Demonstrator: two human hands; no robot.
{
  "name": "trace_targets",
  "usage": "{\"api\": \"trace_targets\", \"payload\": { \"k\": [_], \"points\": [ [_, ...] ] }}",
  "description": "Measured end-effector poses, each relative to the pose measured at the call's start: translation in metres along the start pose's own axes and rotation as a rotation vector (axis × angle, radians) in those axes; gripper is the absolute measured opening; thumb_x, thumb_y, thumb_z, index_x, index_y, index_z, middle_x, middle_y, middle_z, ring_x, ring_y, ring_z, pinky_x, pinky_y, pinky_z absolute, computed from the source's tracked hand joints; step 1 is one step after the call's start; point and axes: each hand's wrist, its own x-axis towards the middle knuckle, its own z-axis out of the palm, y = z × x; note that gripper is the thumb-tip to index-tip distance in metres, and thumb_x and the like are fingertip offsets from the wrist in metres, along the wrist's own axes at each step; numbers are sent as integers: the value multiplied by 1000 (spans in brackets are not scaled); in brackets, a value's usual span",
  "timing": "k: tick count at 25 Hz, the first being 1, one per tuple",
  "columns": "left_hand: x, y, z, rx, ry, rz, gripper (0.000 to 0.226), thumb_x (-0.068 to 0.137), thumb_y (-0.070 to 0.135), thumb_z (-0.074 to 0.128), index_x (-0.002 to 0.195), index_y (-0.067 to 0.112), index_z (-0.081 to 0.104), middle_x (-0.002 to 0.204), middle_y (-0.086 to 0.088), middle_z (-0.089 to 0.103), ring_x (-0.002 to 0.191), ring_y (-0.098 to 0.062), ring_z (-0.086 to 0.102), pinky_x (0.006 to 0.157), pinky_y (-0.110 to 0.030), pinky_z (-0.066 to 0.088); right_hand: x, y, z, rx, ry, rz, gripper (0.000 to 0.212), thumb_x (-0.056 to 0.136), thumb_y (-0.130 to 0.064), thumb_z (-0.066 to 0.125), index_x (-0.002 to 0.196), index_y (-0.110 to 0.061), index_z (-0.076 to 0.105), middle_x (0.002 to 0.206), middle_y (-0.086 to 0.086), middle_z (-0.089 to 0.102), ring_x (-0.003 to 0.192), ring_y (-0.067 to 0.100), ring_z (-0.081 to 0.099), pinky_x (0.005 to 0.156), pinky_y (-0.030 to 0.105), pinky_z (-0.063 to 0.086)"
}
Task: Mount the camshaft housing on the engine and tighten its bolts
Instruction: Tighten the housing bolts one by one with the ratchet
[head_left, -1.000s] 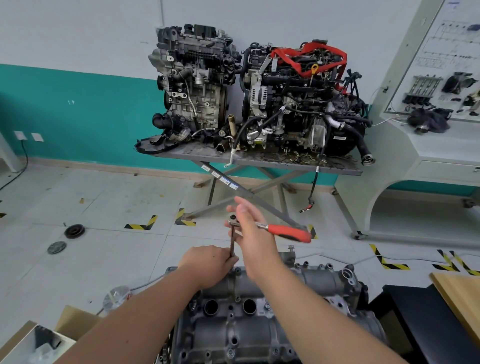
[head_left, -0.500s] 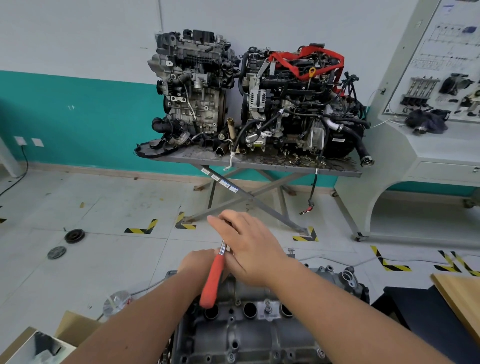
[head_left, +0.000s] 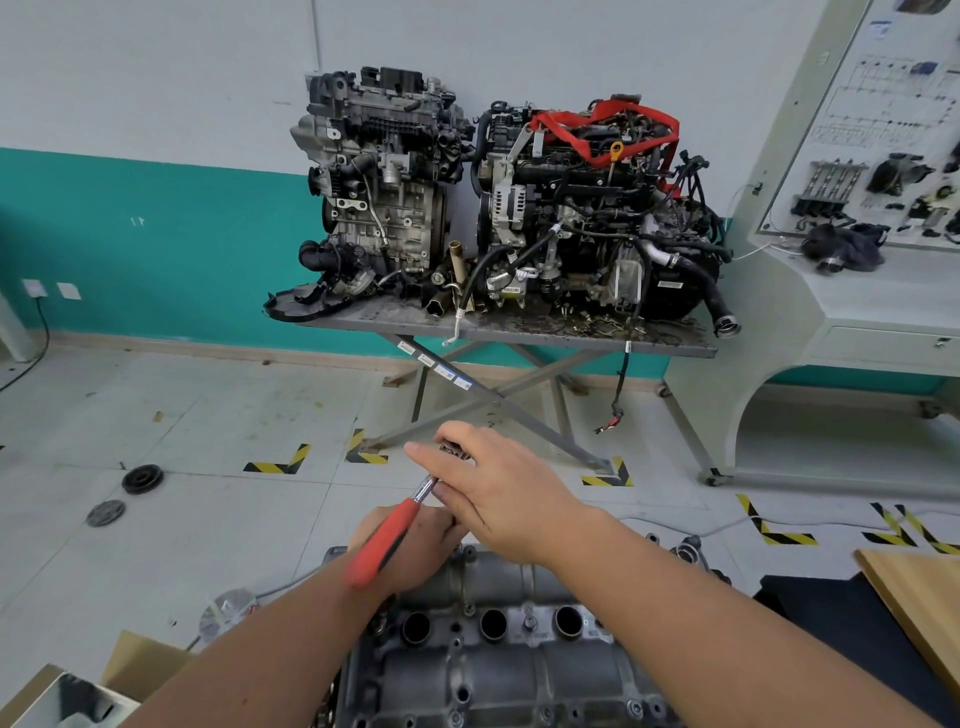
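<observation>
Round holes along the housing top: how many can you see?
3, in a row on the camshaft housing: left, middle, right. The forearms may hide others.

metal table (head_left: 519, 335), two engines (head_left: 379, 187) atop

- The ratchet (head_left: 387, 540) is swinging round: its red handle, pointing right a second ago, is now angling down-left over the left hand (head_left: 415, 540).
- The right hand (head_left: 498, 493) is lying over the ratchet's head, fingers stretching leftward.
- The camera is tilting slightly, bringing more of the camshaft housing (head_left: 498, 654) into view.
</observation>
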Motion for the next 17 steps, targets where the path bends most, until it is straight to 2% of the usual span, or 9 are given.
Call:
{"api": "trace_targets", "payload": {
  "k": [1, 3, 5, 6, 9, 12, 15, 17],
  "points": [
    [0, 4, -3, 10, -20, 14, 34, 105, 29, 41, 105, 4, 64, 95, -10, 69, 57, -5, 36, 61, 2, 34, 2, -3, -1, -5, 31, 12, 43, 102, -33, 39, 138, -19, 57, 122, 12, 57, 92, 30, 57, 72, 39, 49],
    [-1, 6, -11, 168, -32, 25, 38, 105, 38, 35, 104, 13, 63, 95, -5, 69, 65, -13, 44, 56, -11, 38, 6, -6, -1, -38, 71, 25, 38, 101, -32, 42, 128, -17, 65, 108, 9, 60, 82, 28, 55, 67, 36, 45],
    [-3, 4, -16, 283, -55, 7, 40, 103, 48, 27, 93, 22, 56, 88, 0, 66, 70, -19, 52, 65, -31, 47, 11, -10, 0, -92, 76, 65, 35, 101, -34, 42, 116, -16, 69, 94, 4, 60, 76, 25, 53, 63, 36, 45],
    [-3, 2, -17, 307, -85, -14, 39, 102, 51, 24, 87, 25, 49, 82, 2, 62, 70, -21, 53, 65, -36, 46, 15, -13, 0, -98, 61, 123, 33, 102, -34, 42, 110, -16, 69, 88, 1, 58, 75, 23, 53, 63, 36, 44],
    [-5, 4, -21, 303, -132, -20, 39, 102, 54, 19, 76, 30, 35, 73, 6, 50, 67, -21, 49, 62, -35, 38, 28, -17, 2, 38, -37, 387, 26, 103, -38, 40, 89, -22, 55, 76, -9, 48, 71, 19, 49, 57, 33, 35],
    [-3, 3, -22, 294, -117, -16, 39, 102, 54, 20, 80, 30, 42, 82, 4, 60, 71, -21, 53, 64, -34, 39, 36, -18, -1, 266, -93, 607, 30, 100, -39, 43, 75, -25, 47, 68, -5, 54, 62, 18, 52, 52, 33, 37],
    [-2, 2, -22, 299, -131, -26, 38, 103, 56, 21, 91, 31, 47, 95, 2, 67, 85, -23, 63, 66, -35, 39, 43, -20, -8, 561, -94, 806, 28, 97, -35, 48, 74, -20, 54, 70, 4, 69, 61, 16, 60, 61, 37, 49],
    [-2, 1, -21, 297, -147, -38, 37, 102, 58, 20, 90, 33, 44, 93, 3, 66, 85, -23, 63, 65, -35, 39, 46, -22, -8, 818, -78, 941, 22, 95, -30, 51, 84, -15, 62, 67, 2, 72, 62, 10, 61, 68, 35, 48]
  ]
}}
